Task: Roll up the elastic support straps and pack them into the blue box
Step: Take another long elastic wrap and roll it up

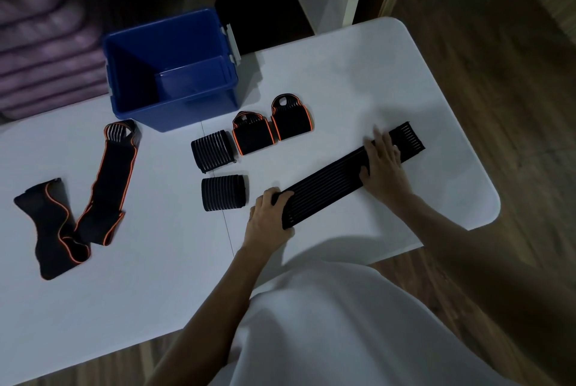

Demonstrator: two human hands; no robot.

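Note:
A long black ribbed strap [330, 181] lies flat and diagonal on the white table [156, 276]. My left hand [268, 214] grips its near end, fingers curled over the edge. My right hand [381, 164] presses flat on it farther along; the far end [406, 136] sticks out beyond. Two rolled ribbed straps [213, 150] [223, 192] and two rolled orange-trimmed straps [253, 133] [291, 117] sit in the middle. Two unrolled orange-trimmed straps [109, 179] [51, 226] lie at the left. The blue box [174, 105] stands open behind them, nothing visible inside.
A black chair back [261, 11] stands behind the table beside the box. Purple mats [46, 42] are stacked at the far left. The table's rounded right edge [486, 167] drops to a wooden floor.

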